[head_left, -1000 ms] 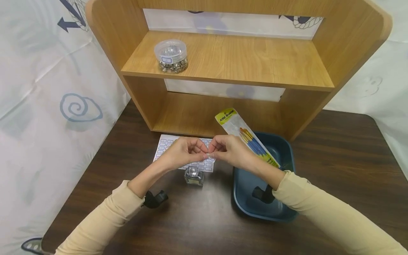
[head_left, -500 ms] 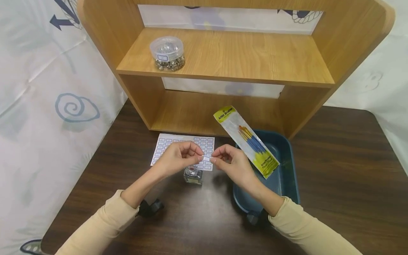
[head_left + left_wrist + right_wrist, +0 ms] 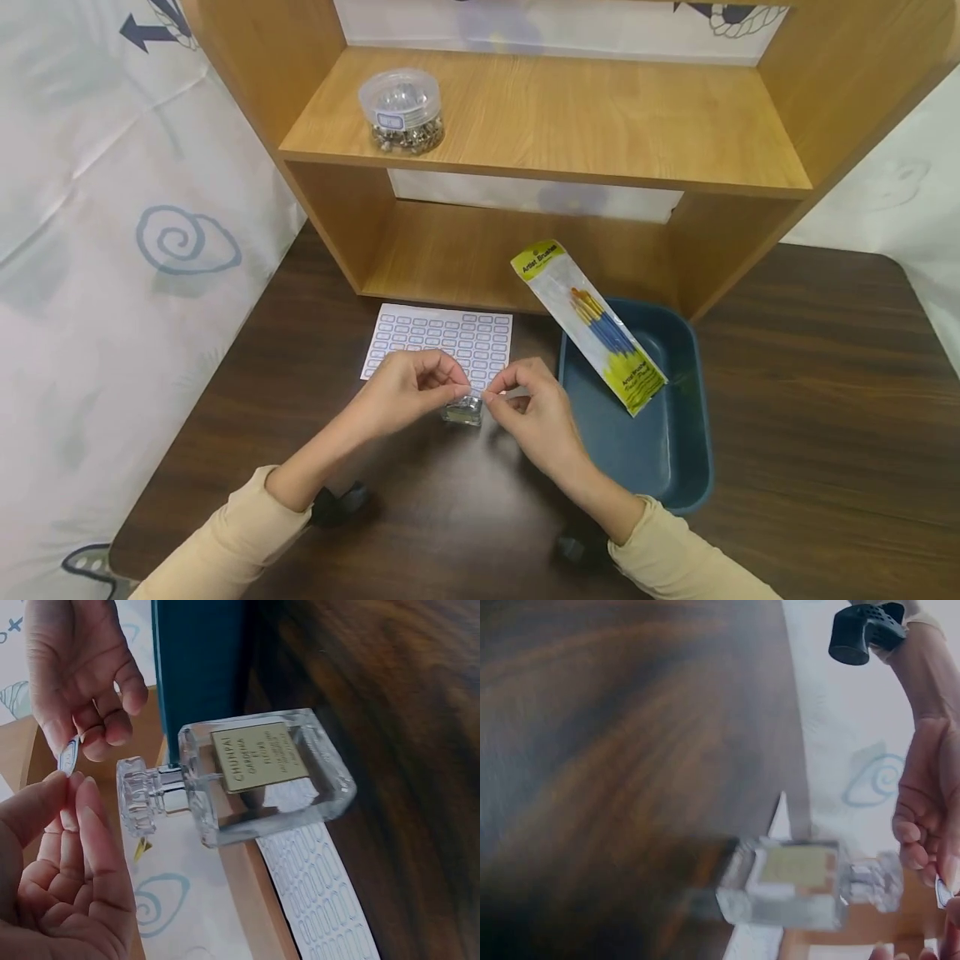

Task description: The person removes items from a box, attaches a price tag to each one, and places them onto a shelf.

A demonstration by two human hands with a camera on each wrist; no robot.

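Observation:
My left hand (image 3: pixel 405 392) and right hand (image 3: pixel 536 412) meet over a glass perfume bottle (image 3: pixel 463 412). Between them is a small blue-bordered sticker label (image 3: pixel 67 756), each hand pinching one end with thumb and fingertip. In the left wrist view the bottle stands upright, with a faceted clear stopper (image 3: pixel 135 796) and a gold front plate (image 3: pixel 259 757). From the head, the hands and label cover the stopper. Just behind the bottle lies a sheet of sticker labels (image 3: pixel 427 329), its front edge partly hidden by my fingers.
A blue tray (image 3: pixel 701 417) sits right of the hands, with a packet of artist brushes (image 3: pixel 592 325) leaning across its back-left rim against the wooden shelf (image 3: pixel 480 292). A clear round tub of small metal pieces (image 3: pixel 402 112) stands on the upper shelf.
Both hands have come forward from over the label sheet to above the bottle, and their fingertips have drawn slightly apart with the label between them. My right forearm has swung off the tray.

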